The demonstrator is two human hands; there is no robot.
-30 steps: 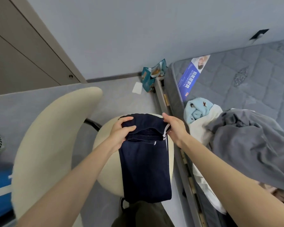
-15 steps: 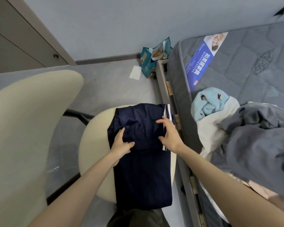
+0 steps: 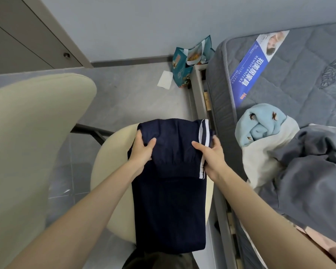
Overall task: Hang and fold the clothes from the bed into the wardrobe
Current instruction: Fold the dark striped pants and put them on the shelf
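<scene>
Dark navy trousers (image 3: 169,206) with white side stripes lie folded lengthwise across the cream chair seat (image 3: 113,171). The far end is folded back over the rest. My left hand (image 3: 143,150) grips the left edge of that folded flap, thumb on top. My right hand (image 3: 209,154) pinches the right edge at the white stripe. On the bed (image 3: 299,78) to the right lie a light blue garment (image 3: 260,125), a cream one (image 3: 268,162) and a large grey one (image 3: 314,175).
The cream chair back (image 3: 27,152) rises at the left. A wardrobe door (image 3: 27,41) stands at the top left. A teal bag (image 3: 188,65) and a white paper (image 3: 165,81) lie on the grey floor by the bed frame (image 3: 200,90).
The trousers' far end has been folded back toward me and laid flat. Both hands have shifted nearer along the garment's sides. The view has tilted down.
</scene>
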